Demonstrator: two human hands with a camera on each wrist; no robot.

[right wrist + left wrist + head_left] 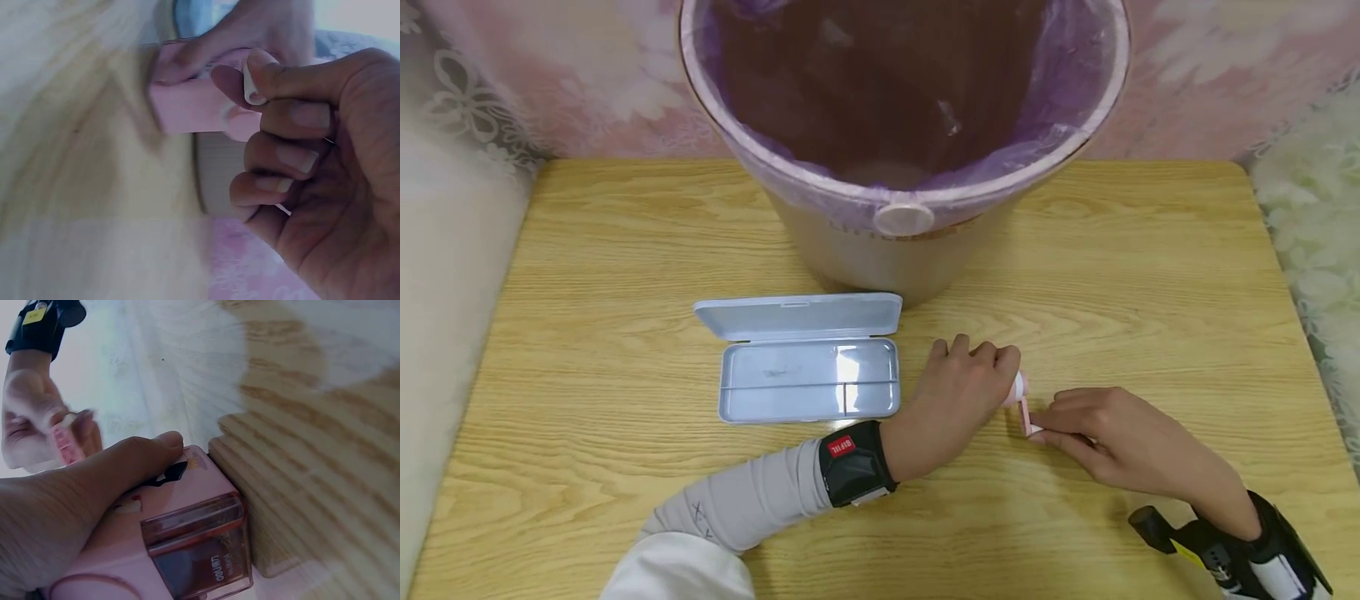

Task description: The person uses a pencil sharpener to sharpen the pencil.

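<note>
Fingers of left hand curl round pink sharpener on table, right of open blue case. Right hand pinches white knob of its crank.

The pink crank sharpener apparently rests on the table

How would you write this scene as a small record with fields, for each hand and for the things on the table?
Left hand: holds the pink sharpener
Right hand: pinches the white crank knob between thumb and finger
Blue case: open, lid raised, divided inside; left of the left hand
Bin: behind the blue case, lined with a purple bag
Table: light wood-grain top
</note>
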